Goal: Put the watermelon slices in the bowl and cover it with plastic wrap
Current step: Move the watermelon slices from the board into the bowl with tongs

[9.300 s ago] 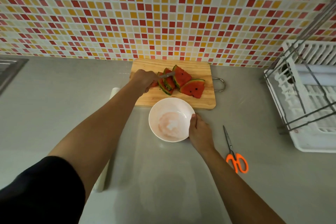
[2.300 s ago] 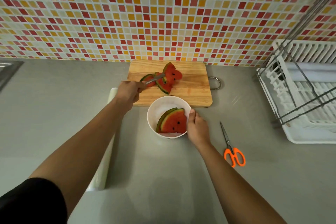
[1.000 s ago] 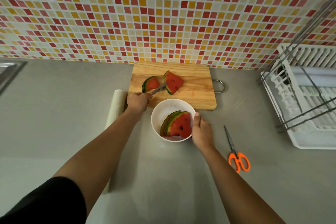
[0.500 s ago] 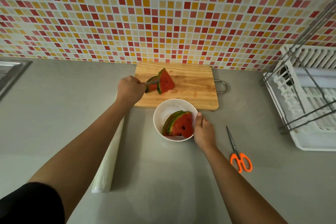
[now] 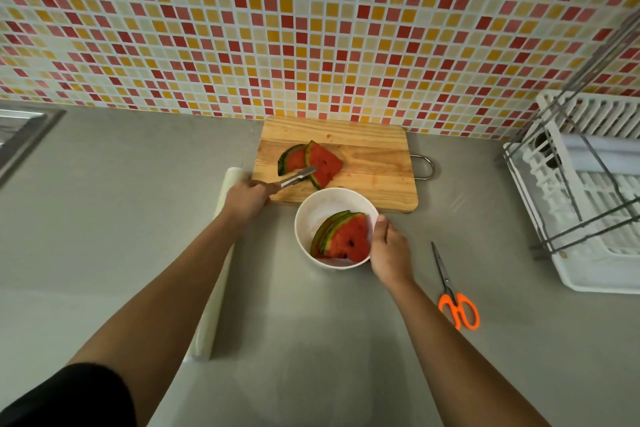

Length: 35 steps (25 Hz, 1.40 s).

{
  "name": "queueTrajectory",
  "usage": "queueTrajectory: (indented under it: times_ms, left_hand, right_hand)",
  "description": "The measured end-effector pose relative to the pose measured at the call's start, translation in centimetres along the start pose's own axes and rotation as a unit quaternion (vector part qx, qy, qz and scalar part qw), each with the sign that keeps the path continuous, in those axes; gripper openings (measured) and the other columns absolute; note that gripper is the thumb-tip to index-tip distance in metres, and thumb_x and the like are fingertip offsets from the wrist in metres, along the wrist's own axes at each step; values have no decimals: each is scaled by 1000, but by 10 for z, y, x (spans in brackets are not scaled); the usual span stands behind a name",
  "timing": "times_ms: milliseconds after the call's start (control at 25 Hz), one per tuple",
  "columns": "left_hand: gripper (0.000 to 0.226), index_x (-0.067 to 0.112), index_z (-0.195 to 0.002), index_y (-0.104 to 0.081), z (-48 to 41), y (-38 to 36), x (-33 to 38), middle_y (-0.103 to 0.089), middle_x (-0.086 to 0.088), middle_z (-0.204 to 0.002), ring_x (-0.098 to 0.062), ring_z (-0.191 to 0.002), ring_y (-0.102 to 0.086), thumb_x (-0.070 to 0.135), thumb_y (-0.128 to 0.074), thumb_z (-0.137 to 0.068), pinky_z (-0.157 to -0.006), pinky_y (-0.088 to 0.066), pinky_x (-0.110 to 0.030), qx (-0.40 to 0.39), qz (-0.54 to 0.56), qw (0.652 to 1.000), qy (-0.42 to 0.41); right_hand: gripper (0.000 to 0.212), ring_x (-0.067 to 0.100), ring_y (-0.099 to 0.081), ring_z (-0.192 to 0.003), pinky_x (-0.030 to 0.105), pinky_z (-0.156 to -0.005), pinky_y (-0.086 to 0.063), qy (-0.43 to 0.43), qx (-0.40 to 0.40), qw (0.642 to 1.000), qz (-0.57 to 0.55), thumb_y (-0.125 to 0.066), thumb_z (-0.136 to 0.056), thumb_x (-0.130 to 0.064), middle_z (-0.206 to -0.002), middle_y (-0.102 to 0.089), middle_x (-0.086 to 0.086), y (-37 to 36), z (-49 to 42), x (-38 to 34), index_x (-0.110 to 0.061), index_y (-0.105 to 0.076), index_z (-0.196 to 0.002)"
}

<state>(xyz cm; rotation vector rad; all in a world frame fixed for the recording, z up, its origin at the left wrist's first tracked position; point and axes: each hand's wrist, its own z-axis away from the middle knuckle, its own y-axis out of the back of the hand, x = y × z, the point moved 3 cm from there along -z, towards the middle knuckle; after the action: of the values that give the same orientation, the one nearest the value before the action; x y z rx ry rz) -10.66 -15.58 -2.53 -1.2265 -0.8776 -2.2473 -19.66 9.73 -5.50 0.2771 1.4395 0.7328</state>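
A white bowl (image 5: pixel 311 211) stands on the grey counter just in front of the wooden cutting board (image 5: pixel 374 163). Watermelon slices (image 5: pixel 348 239) lean together inside the bowl. My right hand (image 5: pixel 389 253) holds the bowl's right rim, thumb on the edge. My left hand (image 5: pixel 246 199) grips metal tongs (image 5: pixel 298 177), whose tips close on a watermelon slice (image 5: pixel 323 165) at the board's front left. A second slice (image 5: pixel 292 158) lies beside it on the board. A roll of plastic wrap (image 5: pixel 216 274) lies on the counter under my left forearm.
Orange-handled scissors (image 5: pixel 453 295) lie right of the bowl. A white dish rack (image 5: pixel 595 198) with metal bars fills the right side. A sink edge (image 5: pixel 20 132) shows at far left. The tiled wall rises directly behind the board.
More slices have gone from the board into the bowl. In the last half second the tongs drew the gripped slice toward the board's front edge, nearer the bowl. My right hand stayed on the bowl.
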Motion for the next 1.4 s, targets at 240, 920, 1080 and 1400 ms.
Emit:
queueTrajectory:
  times_ms: [240, 920, 1080, 1400]
  left_hand:
    - [19, 7, -67, -71, -11, -6, 14, -54, -3, -59, -16, -50, -41, 24, -72, -75, -49, -35, -26, 3, 17, 1000, -18]
    - [16, 18, -78, -72, 65, 0, 87, -66, 4, -70, -8, -61, -58, 33, -66, -83, -50, -40, -12, -251, -395, 862, -195]
    - [19, 21, -77, -67, 48, 30, 91, -63, 10, -72, -10, -66, -56, 36, -61, -87, -55, -37, -18, -135, -396, 890, -185]
    - [26, 7, -72, -63, -7, 24, 39, -55, -5, -72, -20, -71, -52, 27, -57, -88, -62, -44, -29, 98, -198, 975, -31]
  right_hand:
    - [48, 34, -59, -96, 28, -73, -34, -14, -5, 1000, -2, -21, -98, -39, -103, -66, 17, -1, -1, 1, -13, -60, -102]
    - [53, 29, -57, -93, 29, -77, -34, -19, -4, 998, -58, -19, -99, -40, -97, -64, 13, -2, 4, -1, -11, -63, -103]
    - [51, 25, -55, -89, 29, -76, -34, -11, -5, 999, -50, -20, -99, -40, -97, -64, 12, -1, 2, 1, -13, -62, -99]
    - [52, 22, -50, -76, 29, -73, -36, -28, -1, 999, -27, -20, -97, -44, -81, -55, 4, -3, -1, 3, -13, -61, -93]
